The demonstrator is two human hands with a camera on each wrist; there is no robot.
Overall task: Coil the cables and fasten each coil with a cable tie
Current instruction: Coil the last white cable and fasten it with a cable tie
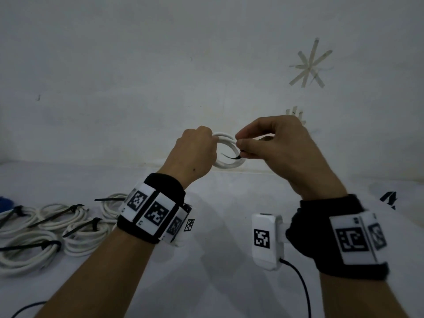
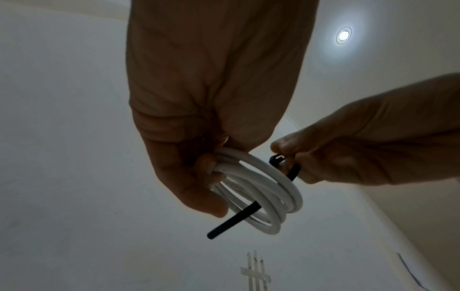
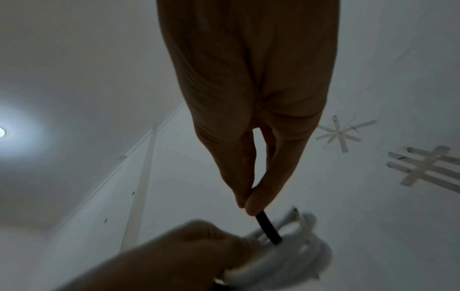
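Note:
My left hand (image 1: 206,143) grips a small white cable coil (image 1: 226,165) held up in the air in front of the wall; the same coil (image 2: 263,189) shows in the left wrist view, wound in several loops. A black cable tie (image 2: 234,221) passes through the coil, its free tail pointing down-left. My right hand (image 1: 241,145) pinches the tie's head end (image 2: 277,158) at the coil's right side between thumb and fingers. In the right wrist view the tie (image 3: 268,226) runs from my right fingertips (image 3: 251,202) down to the blurred coil (image 3: 298,256).
Several white coils (image 1: 46,235) fastened with black ties lie on the white table (image 1: 218,260) at the left. A loose black tie (image 1: 107,199) lies beside them. Something blue (image 1: 4,203) sits at the far left edge. Tape marks (image 1: 309,65) are on the wall.

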